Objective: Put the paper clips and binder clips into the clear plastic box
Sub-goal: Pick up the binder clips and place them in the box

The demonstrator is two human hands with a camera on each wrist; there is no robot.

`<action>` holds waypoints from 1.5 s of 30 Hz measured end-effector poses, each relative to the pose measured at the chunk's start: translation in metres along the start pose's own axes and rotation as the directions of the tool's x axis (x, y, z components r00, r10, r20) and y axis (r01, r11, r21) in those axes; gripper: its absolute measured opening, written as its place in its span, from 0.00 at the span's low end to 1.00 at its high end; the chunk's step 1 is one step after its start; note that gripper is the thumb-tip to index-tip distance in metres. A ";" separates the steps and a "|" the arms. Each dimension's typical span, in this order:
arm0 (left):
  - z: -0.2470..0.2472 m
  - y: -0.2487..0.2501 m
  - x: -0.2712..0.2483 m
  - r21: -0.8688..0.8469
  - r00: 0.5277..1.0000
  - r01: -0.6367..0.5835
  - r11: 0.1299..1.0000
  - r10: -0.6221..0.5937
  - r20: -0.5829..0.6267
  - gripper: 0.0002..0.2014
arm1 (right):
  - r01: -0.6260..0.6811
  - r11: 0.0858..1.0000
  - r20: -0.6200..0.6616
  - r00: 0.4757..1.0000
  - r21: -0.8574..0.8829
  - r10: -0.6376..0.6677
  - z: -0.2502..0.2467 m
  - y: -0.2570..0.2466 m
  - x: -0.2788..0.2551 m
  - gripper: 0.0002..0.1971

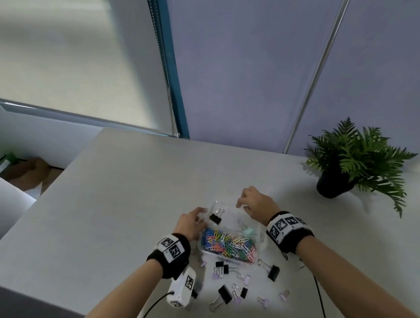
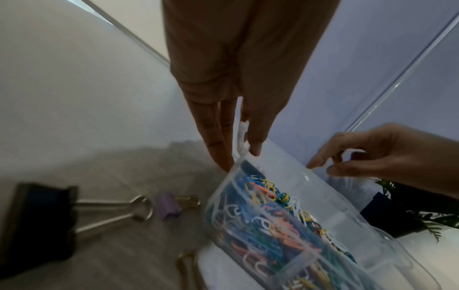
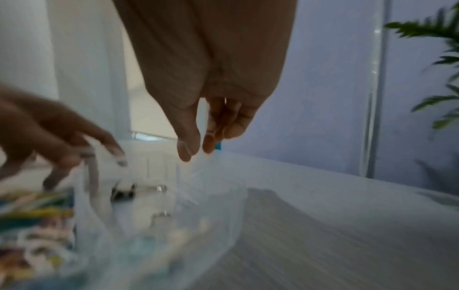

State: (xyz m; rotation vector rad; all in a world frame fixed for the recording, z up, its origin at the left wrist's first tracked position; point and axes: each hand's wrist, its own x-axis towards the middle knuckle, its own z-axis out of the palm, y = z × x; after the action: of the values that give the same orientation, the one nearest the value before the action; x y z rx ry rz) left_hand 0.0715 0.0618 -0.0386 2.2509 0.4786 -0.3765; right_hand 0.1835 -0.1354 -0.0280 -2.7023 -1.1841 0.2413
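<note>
Fingers (image 2: 218, 149) pinch box (image 2: 323, 198) corner.

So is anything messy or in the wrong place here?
Yes. Lots of binder clips lie scattered on the table outside the clear plastic box. The paper clips are piled inside, with one black binder clip.

— Head view: bright and even, daylight glowing through the window blind (image 1: 65, 58) at upper left, soft shadows beneath the plant (image 1: 356, 159). Lines bowed toward the edges.

— Wrist views: dimmer, backlit. Left fairly sharp at centre, smeared at the borders. Right heavily motion-blurred, the clear plastic box (image 3: 149, 225) a hazy smear.
</note>
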 end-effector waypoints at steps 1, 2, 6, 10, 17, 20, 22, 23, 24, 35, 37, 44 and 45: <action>0.000 -0.002 -0.005 -0.026 1.000 0.003 1.000 -0.003 0.008 0.21 | 0.042 0.996 -0.023 0.999 -0.078 -0.044 0.003 -0.003 0.000 0.09; 0.001 -0.005 -0.006 -0.039 1.000 0.001 0.999 -0.001 0.009 0.22 | 0.080 0.985 -0.028 0.996 -0.152 -0.085 0.009 -0.006 0.000 0.11; 0.002 -0.010 -0.007 -0.095 1.000 -0.005 0.995 0.005 0.006 0.22 | 0.120 0.977 0.131 0.987 -0.179 -0.097 0.025 -0.006 0.000 0.09; 0.003 -0.011 -0.009 -0.090 1.000 -0.015 0.996 0.015 0.002 0.22 | 0.096 0.979 0.113 0.991 -0.179 -0.077 0.035 0.000 0.001 0.13; -0.001 -0.009 -0.007 -0.094 1.000 0.001 0.996 0.000 0.011 0.22 | 0.059 0.956 0.002 0.998 -0.288 -0.061 0.042 -0.010 0.007 0.14; -0.001 -0.009 -0.004 -0.110 1.000 0.006 0.994 -0.004 0.024 0.23 | -0.009 0.967 -0.046 0.999 -0.253 -0.002 0.049 -0.012 0.005 0.11; -0.002 -0.010 -0.004 -0.114 1.000 0.001 0.994 0.001 0.019 0.23 | -0.002 0.971 -0.063 0.998 -0.237 -0.013 0.050 -0.009 0.006 0.11; -0.002 -0.011 -0.004 -0.118 1.000 -0.003 0.993 0.004 0.011 0.23 | 0.021 0.972 -0.056 0.998 -0.235 -0.035 0.047 -0.007 0.006 0.11; -0.003 -0.013 -0.005 -0.133 1.000 -0.007 0.991 0.006 -0.004 0.23 | 0.050 0.972 -0.045 0.997 -0.228 -0.062 0.044 -0.006 0.005 0.11; -0.022 -0.085 -0.077 0.204 0.966 -0.248 0.947 0.257 -0.015 0.11 | -0.053 0.844 -0.086 0.989 0.533 0.116 0.012 -0.032 -0.042 0.08; -0.016 -0.095 -0.093 0.232 0.952 -0.305 0.924 0.297 0.071 0.10 | -0.060 0.894 -0.044 0.995 0.443 0.088 0.018 -0.040 -0.057 0.05; 0.014 -0.092 -0.128 0.354 0.928 -0.363 0.862 0.299 0.223 0.20 | 0.082 0.955 0.082 0.991 0.284 -0.110 0.037 -0.091 -0.116 0.08; 0.018 -0.087 -0.130 0.365 0.926 -0.365 0.857 0.293 0.238 0.24 | 0.115 0.970 0.134 0.980 0.214 -0.146 0.042 -0.098 -0.124 0.11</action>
State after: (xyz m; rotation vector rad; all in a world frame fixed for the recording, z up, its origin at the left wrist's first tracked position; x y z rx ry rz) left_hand -0.0851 0.0733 -0.0523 2.6086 -0.0980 -0.5234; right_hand 0.0212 -0.1576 -0.0373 -2.4526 -1.2937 0.5234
